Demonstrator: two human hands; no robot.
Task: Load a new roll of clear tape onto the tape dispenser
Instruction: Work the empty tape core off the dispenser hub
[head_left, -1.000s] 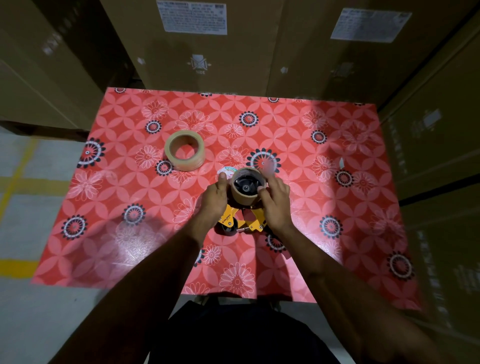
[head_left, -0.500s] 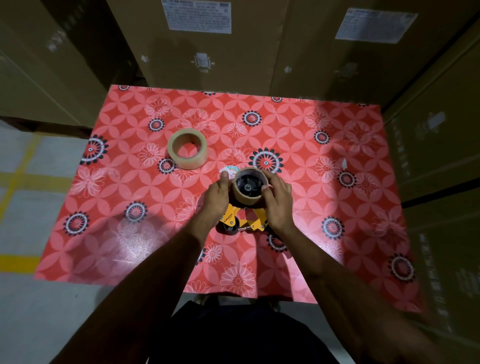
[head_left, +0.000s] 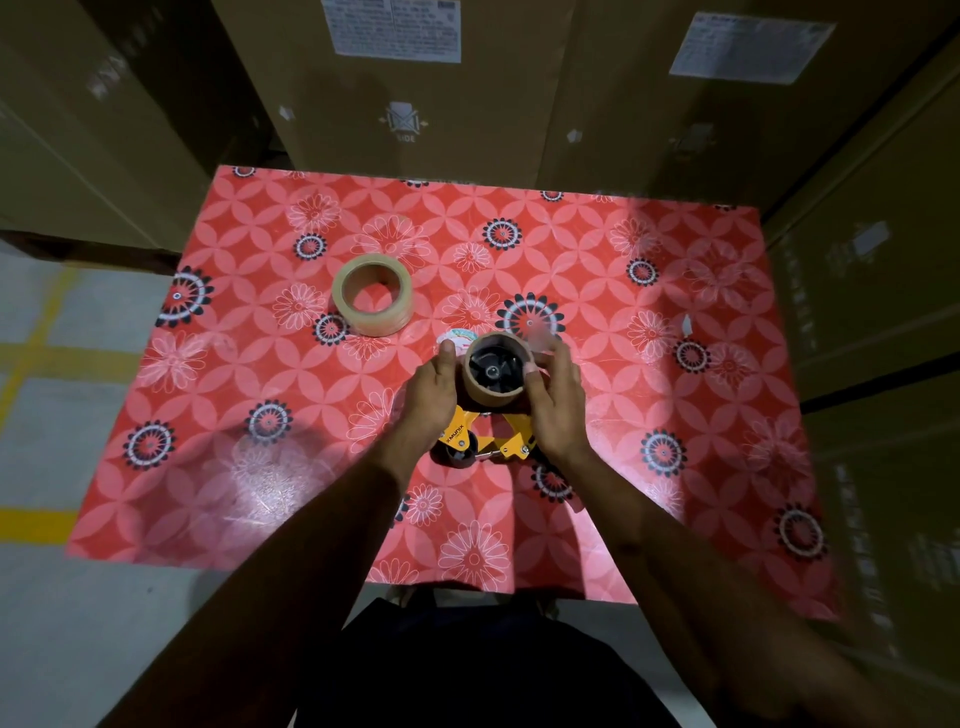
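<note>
1. Head view, far left: a grey floor (head_left: 104, 623) with yellow lines lies beside a table covered by a red flowered cloth (head_left: 249, 519).
2. On the cloth, left of centre and toward the far edge, the new roll of clear tape (head_left: 373, 296) lies flat with its open core facing up, untouched and well apart from both hands.
3. The left hand (head_left: 431, 395) reaches in from below, fingers curled around the left side of the tape dispenser (head_left: 485, 441), thumb pointing up against the left wall of the cardboard core.
4. The yellow dispenser stands on the cloth between the two hands; its black hub sits inside a brown cardboard core (head_left: 497, 371), open end facing up, with almost no tape on it.
5. Just behind the core a small round label-like piece (head_left: 457, 336) shows; I cannot tell what it is.
6. The right hand (head_left: 558, 400) cups the right side of the core and dispenser, its fingers (head_left: 532, 370) pressed on the core's rim; a clear strip of tape (head_left: 540, 332) appears pinched at its fingertips, though blurred.
7. Large cardboard boxes (head_left: 415, 104) with white labels stand behind and to the right of the table.
</note>
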